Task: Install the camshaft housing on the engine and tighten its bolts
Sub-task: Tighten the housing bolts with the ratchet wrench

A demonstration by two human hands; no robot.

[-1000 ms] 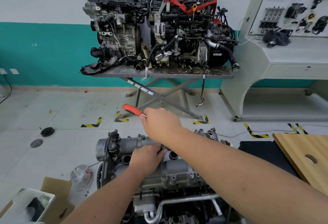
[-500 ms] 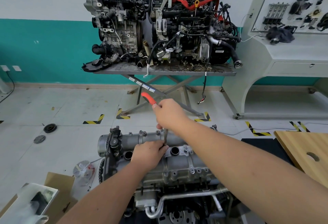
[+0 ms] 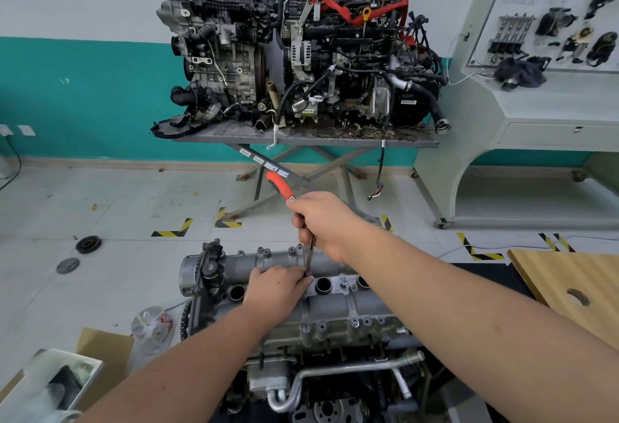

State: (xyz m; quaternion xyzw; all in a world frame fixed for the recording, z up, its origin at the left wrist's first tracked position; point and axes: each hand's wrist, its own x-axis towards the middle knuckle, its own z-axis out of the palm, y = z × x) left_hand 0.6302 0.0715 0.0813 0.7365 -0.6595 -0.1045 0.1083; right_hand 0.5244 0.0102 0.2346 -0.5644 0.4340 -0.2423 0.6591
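The grey camshaft housing point(image 3: 338, 308) lies on top of the engine point(image 3: 321, 372) in front of me, with several bolts along its edges and round plug holes along its middle. My right hand point(image 3: 323, 221) grips a wrench with a red handle point(image 3: 280, 185); its metal shaft point(image 3: 310, 257) points down to the housing's middle. My left hand point(image 3: 276, 288) rests on the housing with its fingertips around the lower end of the tool. The tool's tip is hidden behind those fingers.
Two other engines point(image 3: 301, 51) stand on a grey scissor table point(image 3: 301, 138) by the wall. A wooden board point(image 3: 569, 292) lies at right, a cardboard box point(image 3: 50, 386) at lower left. Pulley discs point(image 3: 87, 244) lie on the floor.
My right hand has swung the red handle clockwise, from pointing left to pointing up and away. The left hand stays at the tool's lower end.
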